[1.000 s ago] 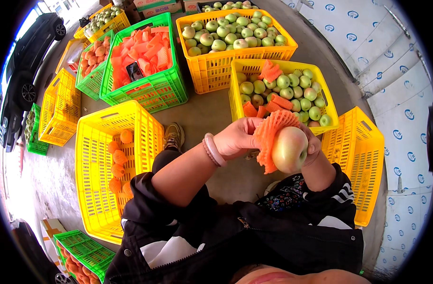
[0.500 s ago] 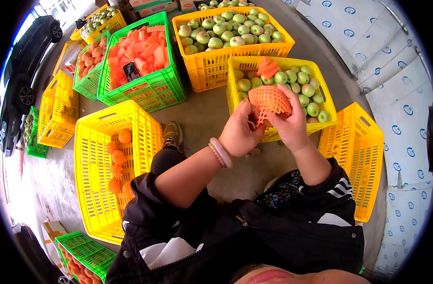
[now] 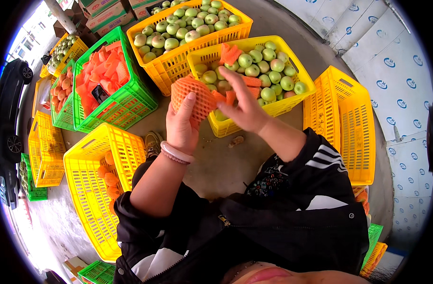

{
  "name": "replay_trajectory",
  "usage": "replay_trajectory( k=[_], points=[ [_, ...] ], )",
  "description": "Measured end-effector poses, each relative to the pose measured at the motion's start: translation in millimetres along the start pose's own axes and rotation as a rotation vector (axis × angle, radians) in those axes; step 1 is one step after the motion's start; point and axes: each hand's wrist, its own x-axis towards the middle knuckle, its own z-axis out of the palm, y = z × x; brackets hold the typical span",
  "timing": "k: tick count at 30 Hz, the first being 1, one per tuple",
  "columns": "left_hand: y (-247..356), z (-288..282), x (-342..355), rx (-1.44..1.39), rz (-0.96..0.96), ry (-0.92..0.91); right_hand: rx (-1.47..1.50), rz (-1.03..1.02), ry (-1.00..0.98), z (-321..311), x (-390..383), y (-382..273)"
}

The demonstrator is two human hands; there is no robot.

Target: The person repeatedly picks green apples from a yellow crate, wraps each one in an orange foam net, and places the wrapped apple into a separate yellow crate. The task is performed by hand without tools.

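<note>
My left hand point(image 3: 182, 124) is wrapped round a fruit in an orange foam net sleeve point(image 3: 190, 98); the net hides the fruit itself. To its right, my right hand point(image 3: 247, 111) is held with fingers apart and nothing in it. Both hands are above the near edge of a yellow crate point(image 3: 223, 128) of green apples point(image 3: 274, 77). Loose orange foam sleeves point(image 3: 230, 54) lie on those apples, some partly behind my right hand. At my left, a yellow crate point(image 3: 86, 189) holds several fruits in orange nets point(image 3: 111, 179).
A green crate point(image 3: 126, 106) heaped with orange sleeves stands at the far left, a dark phone point(image 3: 100, 93) on the heap. Beyond my hands is another yellow crate point(image 3: 152, 73) of apples. A yellow crate point(image 3: 361, 142) stands at right, near a sheeted wall point(image 3: 391, 85).
The sleeved fruit has moved left, from between both hands into my left hand. My right hand has let go and spread its fingers. The whole view has shifted, moving the crates across the picture.
</note>
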Motion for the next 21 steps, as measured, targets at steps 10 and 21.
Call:
replay_trajectory(
  k=[10, 21],
  points=[
    [4.4, -6.3, -2.5, 0.022, -0.118, 0.178, -0.913, 0.951, -0.672, -77.0, -47.2, 186.7],
    [17.5, -17.4, 11.5, 0.042, -0.216, 0.184, -1.079, 1.125, -0.908, -64.6, -28.4, 187.2]
  ],
)
